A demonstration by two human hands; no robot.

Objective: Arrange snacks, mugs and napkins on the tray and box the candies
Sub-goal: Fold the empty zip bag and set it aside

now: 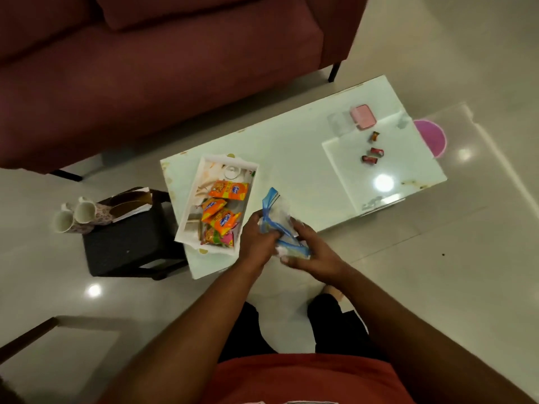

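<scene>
A white tray (191,209) sits at the near left end of the pale table (294,158) and holds several orange snack packets (229,190). Just right of the tray, my left hand (258,239) and my right hand (313,252) both grip a clear plastic napkin pack with blue edges (275,211). Three red wrapped candies (373,153) lie at the far right of the table. Beyond them stands a clear box (338,121) with its pink lid (363,116) beside it. Two white mugs (74,217) lie on their sides on a dark stool (128,234).
A maroon sofa (145,68) runs along the table's far side. The dark stool stands left of the table and also carries a cardboard piece (131,204). A pink round lid (431,137) shows under the table's right end. The floor is glossy tile.
</scene>
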